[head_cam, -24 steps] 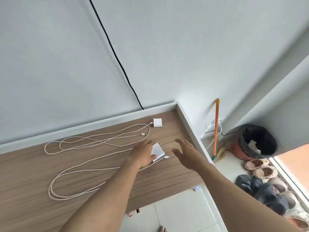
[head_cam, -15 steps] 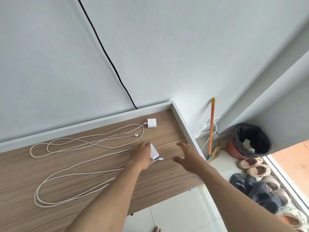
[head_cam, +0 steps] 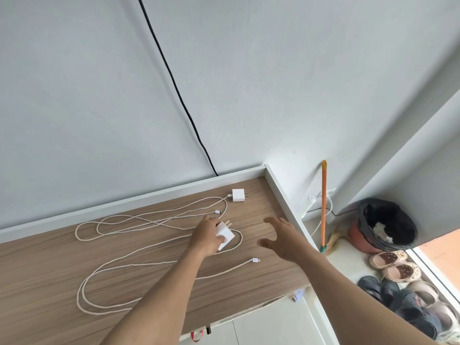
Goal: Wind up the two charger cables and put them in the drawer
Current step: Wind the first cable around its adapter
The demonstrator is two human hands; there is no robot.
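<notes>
While both forearms reach in from the bottom of the frame, we see the left hand closed around the near charger plug, a white block with its prongs pointing toward the upper right; the fingers wrap its left side and the thumb lies across its face. Its near cable trails from the plug in a small loop at centre, then sweeps down to the lower left in long double loops across the wooden desktop, ending in a loose connector tip that lies flat just below and right of the held plug. To the right of centre, the right hand hovers above the desktop with fingers spread wide and nothing in it, near the plug but apart from it.

Farther back, the far charger plug rests on the wood close to the white raised rim at the desk's back edge, its far cable lying in loose crossing loops toward the centre left. A black wire runs diagonally up the pale wall from behind the rim.

At right, beyond the desk's edge, we make out an orange-handled broom leaning upright, a bin lined with a black bag, and a row of sandals along the floor toward the lower right corner.
</notes>
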